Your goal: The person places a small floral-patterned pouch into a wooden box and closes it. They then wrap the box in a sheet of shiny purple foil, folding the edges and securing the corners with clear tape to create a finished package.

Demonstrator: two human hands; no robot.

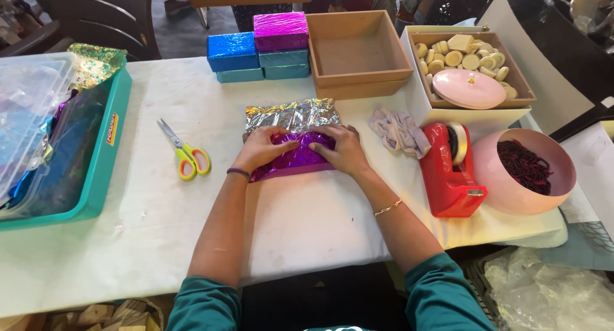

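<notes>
A small box half-wrapped in purple foil paper (293, 157) lies between and under both hands, with the paper's silver underside (291, 115) spread flat just beyond the fingertips. The left hand (261, 149) presses palm-down on the left part of the purple fold, fingers spread and flat, gripping nothing; the right hand (340, 149) does the same on the right part, thumb tucked toward the middle. Pressing from both sides seems meant to keep the slippery foil tight against the box (it would likely spring open otherwise).

Left of the left hand, within easy reach, yellow-handled scissors (185, 153) lie on the white tabletop (307, 222). Farther left sits a teal tray (102, 165) holding coloured foil sheets. Right of the right hand lies a crumpled grey cloth (398, 131), then a red tape dispenser (449, 169), then a pink bowl (505, 190) of dark red beads. Beyond the hands stand wrapped blue and purple boxes (261, 46), stacked, an empty brown box (355, 53), and a box of pale round pieces (470, 59) with a pink lid resting on them.
</notes>
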